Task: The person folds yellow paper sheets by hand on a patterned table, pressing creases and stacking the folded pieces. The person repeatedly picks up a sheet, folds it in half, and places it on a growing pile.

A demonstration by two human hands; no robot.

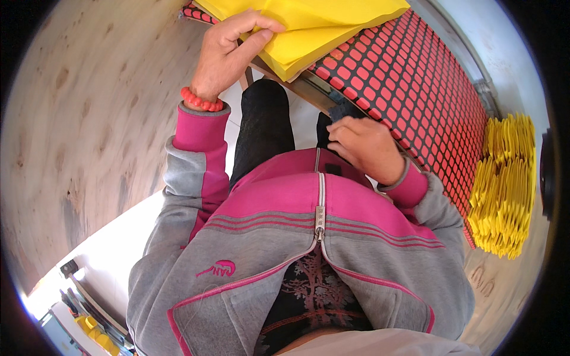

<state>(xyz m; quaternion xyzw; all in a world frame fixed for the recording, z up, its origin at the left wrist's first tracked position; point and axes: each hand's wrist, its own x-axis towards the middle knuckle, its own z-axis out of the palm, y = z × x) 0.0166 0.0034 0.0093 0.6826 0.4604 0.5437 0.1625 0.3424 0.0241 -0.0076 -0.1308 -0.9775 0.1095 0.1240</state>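
A stack of yellow sheets (pixel 332 35), soft like fabric, lies at the top of the view and juts over the table's near edge. At its left side my left hand (pixel 228 53) pinches the edge of an upper sheet between thumb and fingers, and that sheet is creased. My right hand (pixel 368 148) is low, beside the table edge and in front of my body, with its fingers curled. A dark crumpled cloth (pixel 344 108) shows just beyond its knuckles. Whether the fingers hold anything is hidden.
A cover with red shapes on black (pixel 415 77) spreads over the table. Bundles of folded yellow pieces (pixel 504 184) stand at the far right on a wooden surface. A large pale wooden board (pixel 89 118) fills the left. Yellow items (pixel 95 335) show at lower left.
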